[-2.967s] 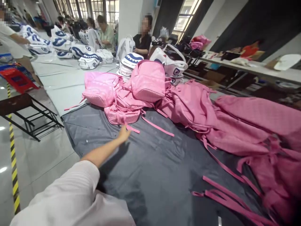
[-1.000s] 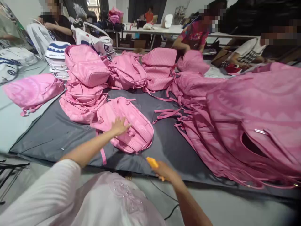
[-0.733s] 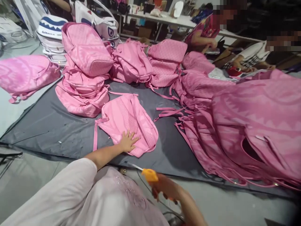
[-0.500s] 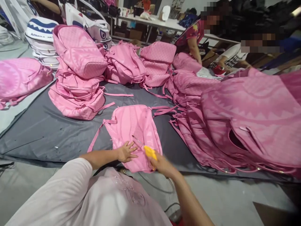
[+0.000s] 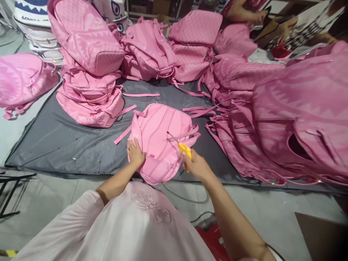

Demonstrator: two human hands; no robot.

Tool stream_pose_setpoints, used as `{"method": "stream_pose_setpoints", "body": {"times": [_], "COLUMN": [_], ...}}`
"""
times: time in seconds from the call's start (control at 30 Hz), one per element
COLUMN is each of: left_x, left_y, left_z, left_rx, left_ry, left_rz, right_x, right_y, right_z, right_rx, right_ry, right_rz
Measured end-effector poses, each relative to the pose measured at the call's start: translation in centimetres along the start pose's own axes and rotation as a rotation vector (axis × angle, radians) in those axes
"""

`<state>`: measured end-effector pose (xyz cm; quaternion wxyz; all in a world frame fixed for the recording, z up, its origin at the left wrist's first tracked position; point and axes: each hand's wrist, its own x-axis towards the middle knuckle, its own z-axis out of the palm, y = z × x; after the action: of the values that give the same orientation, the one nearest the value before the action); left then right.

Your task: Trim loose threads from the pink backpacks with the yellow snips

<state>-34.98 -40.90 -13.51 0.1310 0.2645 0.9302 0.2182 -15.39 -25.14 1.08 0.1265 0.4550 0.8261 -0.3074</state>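
A pink backpack (image 5: 154, 136) lies back panel up on the dark grey table cover in front of me, its perforated centre strip showing. My left hand (image 5: 136, 152) rests on the backpack's left side, fingers spread. In my right hand (image 5: 197, 165), over the backpack's right edge, is a yellow-handled tool (image 5: 185, 148). Its thin metal end points up and left over the back panel; I cannot make out its exact kind. Pink straps (image 5: 194, 134) stick out at the backpack's right side.
Stacked pink backpacks stand at left (image 5: 89, 105), along the back (image 5: 148, 50) and at right (image 5: 293, 119). White bags (image 5: 38, 32) are piled at the far left. Two other people's arms (image 5: 241, 14) show at the back right. A cable (image 5: 187, 199) lies on the floor by the table edge.
The backpack has turned on the cover. My left hand has gone from its lower part to its left side. The view has tilted down; my right hand keeps the tool.
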Motion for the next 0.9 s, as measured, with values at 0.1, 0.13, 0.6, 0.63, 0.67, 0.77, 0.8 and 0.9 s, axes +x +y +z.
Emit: {"method": "stream_pose_setpoints", "body": {"times": [0.1,0.13,0.6,0.63,0.67,0.77,0.8,0.9], "left_x": [0.1,0.1,6.8,6.7,6.5,5.6,5.2,3.2], "left_y": [-0.7,-1.2,-4.5,-4.3,-4.0,-2.6,-1.9,1.0], "left_z": [-0.8,-1.3,-3.3,-3.2,-3.2,-3.4,-3.5,-3.6], "left_rx": [-0.325,-0.477,-1.433,-1.379,-1.292,-0.986,-0.864,-0.432], "left_ry": [-0.02,-0.041,-0.72,-0.722,-0.695,-0.497,-0.412,-0.224], "left_rz": [-0.043,0.001,-0.739,-0.709,-0.645,-0.351,-0.232,0.157], "right_x": [4.7,6.2,5.7,5.8,5.9,5.7,5.7,6.9], "right_y": [-3.3,-4.2,-9.0,-9.5,-9.8,-9.8,-9.3,-6.8], "right_z": [-2.3,-3.1,-2.9,-3.1,-3.1,-3.8,-4.5,-8.0], "right_rx": [-0.194,-0.239,-0.377,-0.374,-0.375,-0.374,-0.366,-0.397], "right_ry": [0.087,0.127,-0.204,-0.182,-0.15,-0.209,-0.266,-0.101], "right_rz": [0.039,0.057,-0.255,-0.273,-0.278,-0.277,-0.264,-0.156]}}
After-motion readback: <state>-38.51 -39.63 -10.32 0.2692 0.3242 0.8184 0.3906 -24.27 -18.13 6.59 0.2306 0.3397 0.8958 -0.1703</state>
